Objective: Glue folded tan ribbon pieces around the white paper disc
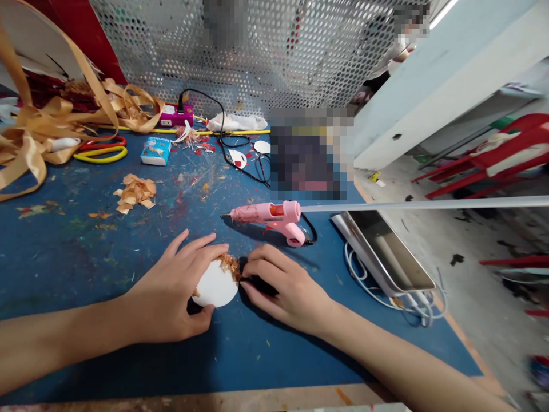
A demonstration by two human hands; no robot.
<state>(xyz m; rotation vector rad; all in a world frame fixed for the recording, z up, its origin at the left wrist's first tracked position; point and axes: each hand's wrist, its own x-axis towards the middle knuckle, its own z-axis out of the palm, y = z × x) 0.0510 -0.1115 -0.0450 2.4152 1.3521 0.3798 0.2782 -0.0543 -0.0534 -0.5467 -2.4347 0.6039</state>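
My left hand [171, 292] grips a white round disc [217, 286] lying on the blue table [86, 252], thumb under its near edge and fingers over its top. A tuft of tan ribbon scraps [230, 265] sits on the disc's far right edge. My right hand [283, 286] is closed in a pinch on a small black piece [257, 281] right beside the disc. A pink glue gun [274, 217] lies on the table just beyond both hands, nozzle pointing left.
Gold ribbon strips [47, 123] pile at the far left, with a heap of ribbon scraps [135, 191], a small blue box [155, 150] and red and yellow scissors [100, 149] nearby. A metal tray [386, 252] sits at the right table edge over white cable. A perforated metal panel [257, 51] backs the table.
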